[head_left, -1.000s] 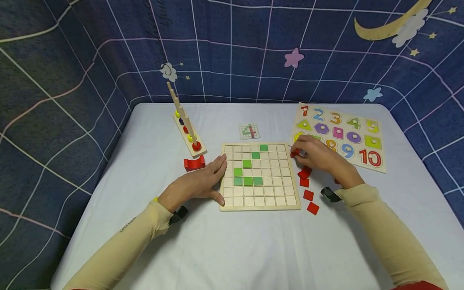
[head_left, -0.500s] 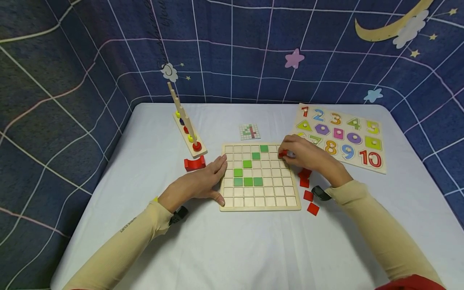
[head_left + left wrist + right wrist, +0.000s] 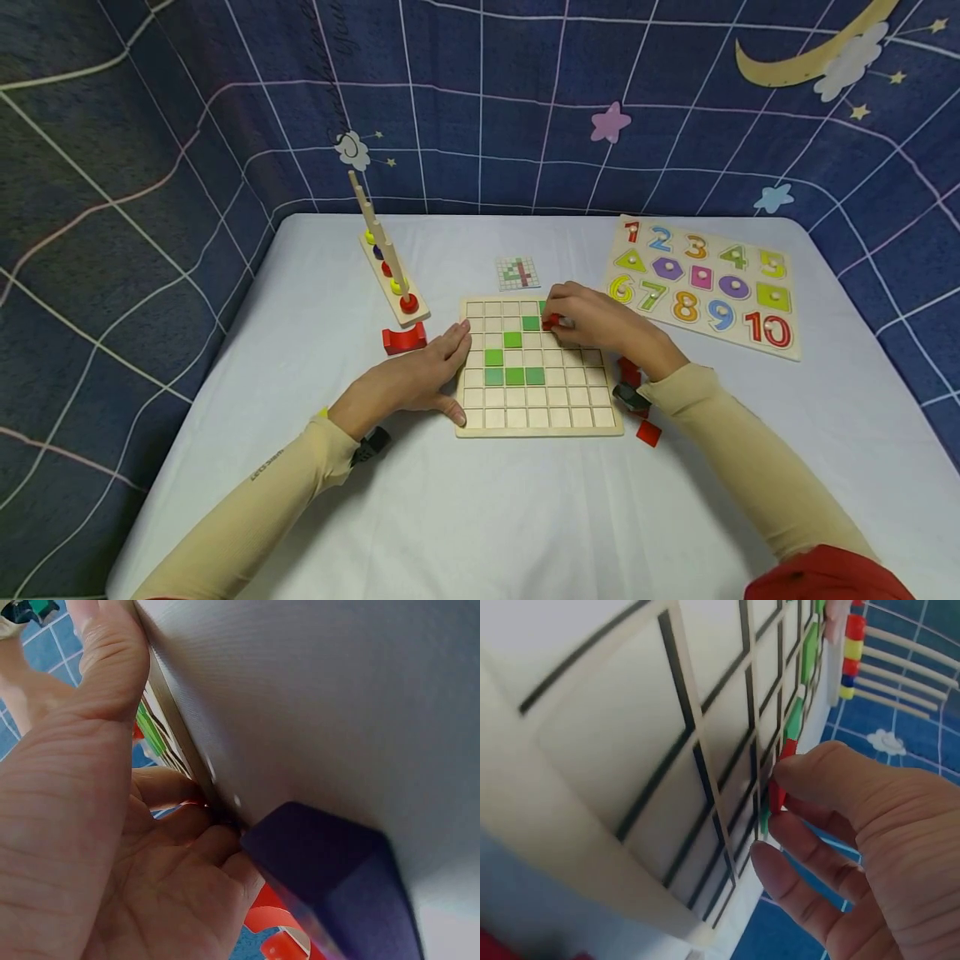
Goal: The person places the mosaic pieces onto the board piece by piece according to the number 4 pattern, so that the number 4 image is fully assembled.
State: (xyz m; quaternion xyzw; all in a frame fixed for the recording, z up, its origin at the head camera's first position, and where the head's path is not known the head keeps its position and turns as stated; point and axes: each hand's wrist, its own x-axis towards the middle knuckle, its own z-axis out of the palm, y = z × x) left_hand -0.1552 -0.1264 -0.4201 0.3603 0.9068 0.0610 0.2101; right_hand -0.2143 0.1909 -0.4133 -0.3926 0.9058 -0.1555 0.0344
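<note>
A wooden grid board [image 3: 537, 417] lies in the middle of the white table, with several green square tiles [image 3: 513, 376] set in its cells. My right hand [image 3: 592, 321] is over the board's upper right part and pinches a red square tile [image 3: 551, 322] [image 3: 778, 791] between thumb and fingers, just below the topmost green tile. My left hand [image 3: 420, 375] rests flat on the table against the board's left edge [image 3: 187, 750], fingers straight. Loose red tiles [image 3: 648, 432] lie beside the board's right edge, partly hidden by my right forearm.
A wooden peg stacker with coloured rings [image 3: 390, 275] and a red arch block [image 3: 403, 338] stand left of the board. A small pattern card [image 3: 517, 272] lies behind the board. A number-and-shape puzzle board [image 3: 705, 283] sits at the back right. Blue patterned cloth walls surround the table.
My right hand has carried the red tile leftward from beside the board's right edge to over its upper cells. The left hand has stayed put.
</note>
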